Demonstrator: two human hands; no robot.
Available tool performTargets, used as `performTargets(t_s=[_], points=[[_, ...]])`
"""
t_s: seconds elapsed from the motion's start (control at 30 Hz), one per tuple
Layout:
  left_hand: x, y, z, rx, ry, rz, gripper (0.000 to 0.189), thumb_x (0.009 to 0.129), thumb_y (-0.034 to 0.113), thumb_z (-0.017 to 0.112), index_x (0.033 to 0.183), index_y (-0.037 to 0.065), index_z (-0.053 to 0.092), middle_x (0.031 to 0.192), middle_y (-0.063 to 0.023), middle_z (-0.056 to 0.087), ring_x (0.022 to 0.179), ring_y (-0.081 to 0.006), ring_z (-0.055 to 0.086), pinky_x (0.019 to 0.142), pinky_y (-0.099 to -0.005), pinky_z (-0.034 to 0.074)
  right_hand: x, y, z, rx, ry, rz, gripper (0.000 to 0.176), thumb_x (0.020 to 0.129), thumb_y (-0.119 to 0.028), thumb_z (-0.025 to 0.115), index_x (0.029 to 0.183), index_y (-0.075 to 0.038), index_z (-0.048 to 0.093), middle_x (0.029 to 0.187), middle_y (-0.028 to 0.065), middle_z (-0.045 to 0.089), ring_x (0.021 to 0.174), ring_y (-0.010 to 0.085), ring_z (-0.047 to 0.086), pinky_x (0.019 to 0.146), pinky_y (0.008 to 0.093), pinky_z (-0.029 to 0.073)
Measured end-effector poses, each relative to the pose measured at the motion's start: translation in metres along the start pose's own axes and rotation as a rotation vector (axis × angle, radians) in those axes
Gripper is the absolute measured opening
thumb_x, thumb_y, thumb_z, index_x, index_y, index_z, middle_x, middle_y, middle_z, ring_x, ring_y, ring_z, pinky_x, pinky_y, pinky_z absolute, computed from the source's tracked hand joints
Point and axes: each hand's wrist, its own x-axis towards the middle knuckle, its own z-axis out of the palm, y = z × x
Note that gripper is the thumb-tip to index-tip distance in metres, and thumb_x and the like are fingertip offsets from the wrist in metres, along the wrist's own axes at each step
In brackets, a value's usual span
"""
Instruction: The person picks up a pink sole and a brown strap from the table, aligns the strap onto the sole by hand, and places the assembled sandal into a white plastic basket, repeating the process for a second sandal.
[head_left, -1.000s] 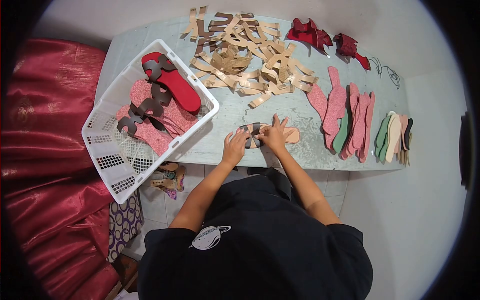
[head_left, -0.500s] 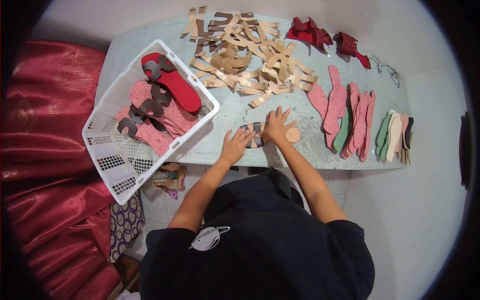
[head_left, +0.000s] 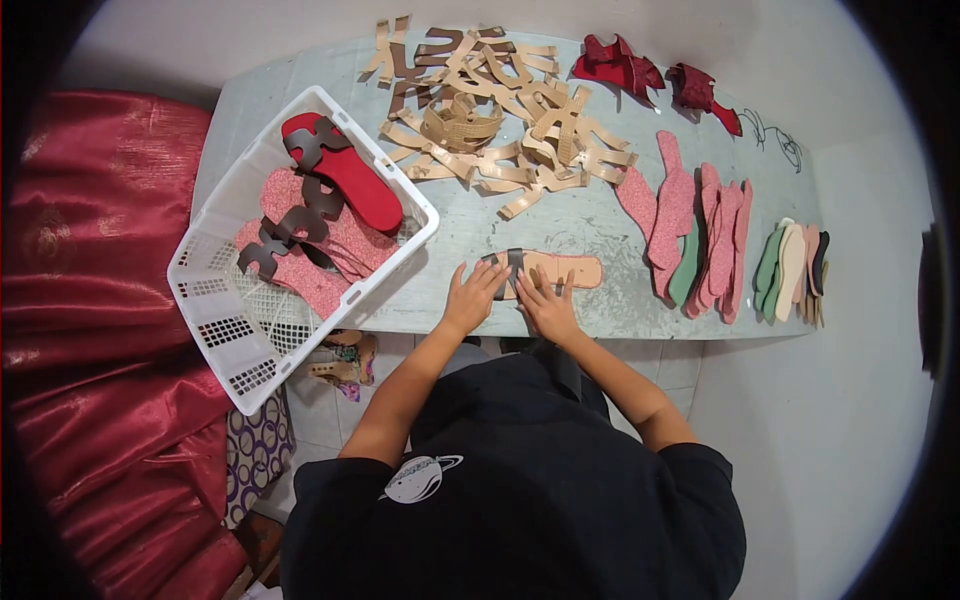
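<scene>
A tan insole with a pinkish edge lies flat on the table near its front edge, with dark straps across its left part. My left hand rests at the insole's left end, its fingers stretched out and touching the strap there. Beside it, my right hand lies with spread fingers over the middle of the insole, fingertips close to the dark strap. Neither hand is wrapped around anything. Part of the strap is hidden under my fingers.
A white plastic basket at the left holds pink soles and a red sole with dark straps. Tan straps pile up at the back. Pink soles and green and cream ones lie at the right, dark red pieces behind.
My right hand has moved down and toward my body, uncovering more of the insole's right part. My left hand stays at the left end with little change.
</scene>
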Motion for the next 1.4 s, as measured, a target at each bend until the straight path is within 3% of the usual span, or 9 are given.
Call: performTargets(t_s=[0.1, 0.3, 0.43, 0.63, 0.87, 1.13, 1.2, 1.33, 1.4], points=[[0.000, 0.000, 0.000, 0.020, -0.008, -0.002, 0.047, 0.076, 0.009, 0.049, 0.121, 0.020, 0.047, 0.115, 0.0009, 0.052, 0.111, -0.0150, 0.045, 0.095, -0.0433, 0.026, 0.002, -0.004, 0.009, -0.018, 0.022, 0.010, 0.040, 0.078, -0.026, 0.054, 0.114, -0.010, 0.052, 0.132, 0.0028, 0.037, 0.126, 0.0250, 0.027, 0.090, 0.0706, 0.010], [-0.001, 0.001, 0.001, -0.080, 0.057, -0.042, 0.047, 0.075, 0.007, 0.049, 0.120, 0.021, 0.049, 0.112, -0.0009, 0.054, 0.110, -0.0160, 0.047, 0.094, -0.0427, 0.025, 0.004, -0.011, 0.015, -0.165, -0.051, 0.018, 0.043, 0.076, -0.026, 0.055, 0.113, -0.007, 0.052, 0.132, 0.0050, 0.038, 0.127, 0.0234, 0.027, 0.093, 0.0690, 0.007], [-0.003, -0.005, 0.007, -0.124, 0.110, -0.017, 0.037, 0.074, 0.008, 0.054, 0.110, 0.018, 0.055, 0.111, -0.0008, 0.056, 0.107, -0.0163, 0.050, 0.093, -0.0404, 0.026, 0.005, -0.012, 0.015, -0.167, -0.091, 0.023, 0.041, 0.076, -0.025, 0.054, 0.112, -0.005, 0.053, 0.131, 0.0061, 0.039, 0.127, 0.0231, 0.027, 0.094, 0.0685, 0.007], [-0.003, -0.016, 0.003, -0.130, 0.095, 0.094, 0.025, 0.076, 0.012, 0.056, 0.101, 0.014, 0.058, 0.112, -0.0019, 0.056, 0.107, -0.0170, 0.050, 0.092, -0.0400, 0.027, 0.007, -0.009, 0.011, -0.089, 0.041, 0.018, 0.036, 0.076, -0.020, 0.049, 0.107, -0.003, 0.055, 0.124, 0.0085, 0.045, 0.124, 0.0248, 0.031, 0.094, 0.0685, 0.011], [0.001, -0.022, -0.023, -0.126, -0.062, 0.250, 0.035, 0.077, 0.029, 0.057, 0.108, 0.012, 0.055, 0.119, -0.0068, 0.050, 0.114, -0.0240, 0.043, 0.094, -0.0410, 0.028, 0.006, -0.007, 0.009, -0.078, 0.022, -0.037, 0.037, 0.074, -0.017, 0.048, 0.108, -0.002, 0.053, 0.124, 0.0099, 0.044, 0.121, 0.0223, 0.035, 0.099, 0.0580, 0.018], [0.000, -0.031, 0.000, 0.091, -0.022, 0.379, 0.043, 0.075, 0.038, 0.056, 0.107, 0.010, 0.055, 0.117, -0.0064, 0.051, 0.109, -0.0227, 0.045, 0.091, -0.0380, 0.032, 0.007, -0.005, 0.006, -0.039, 0.019, -0.056, 0.038, 0.075, -0.014, 0.047, 0.109, 0.000, 0.052, 0.125, 0.0119, 0.044, 0.120, 0.0229, 0.038, 0.101, 0.0488, 0.022], [0.003, -0.031, -0.002, 0.115, -0.033, 0.395, 0.043, 0.075, 0.040, 0.054, 0.108, 0.011, 0.054, 0.116, -0.0052, 0.052, 0.110, -0.0217, 0.045, 0.092, -0.0376, 0.031, 0.009, -0.002, 0.004, 0.023, 0.084, -0.064, 0.034, 0.073, -0.015, 0.050, 0.103, 0.000, 0.054, 0.118, 0.0130, 0.049, 0.116, 0.0220, 0.042, 0.098, 0.0429, 0.029], [0.007, -0.026, -0.011, 0.056, -0.014, 0.356, 0.043, 0.073, 0.036, 0.058, 0.106, 0.008, 0.055, 0.115, -0.0060, 0.052, 0.107, -0.0224, 0.048, 0.088, -0.0385, 0.033, 0.016, -0.003, 0.004, 0.199, 0.184, 0.023, 0.030, 0.072, -0.013, 0.053, 0.099, -0.001, 0.054, 0.113, 0.0129, 0.052, 0.108, 0.0227, 0.048, 0.094, 0.0405, 0.035], [0.009, -0.023, -0.016, 0.053, -0.012, 0.342, 0.042, 0.073, 0.035, 0.058, 0.106, 0.009, 0.055, 0.114, -0.0058, 0.053, 0.106, -0.0224, 0.048, 0.088, -0.0387, 0.032, 0.022, -0.001, 0.002, 0.170, 0.240, 0.034, 0.027, 0.069, -0.011, 0.055, 0.094, -0.002, 0.053, 0.102, 0.0109, 0.057, 0.096, 0.0225, 0.054, 0.085, 0.0363, 0.042]])
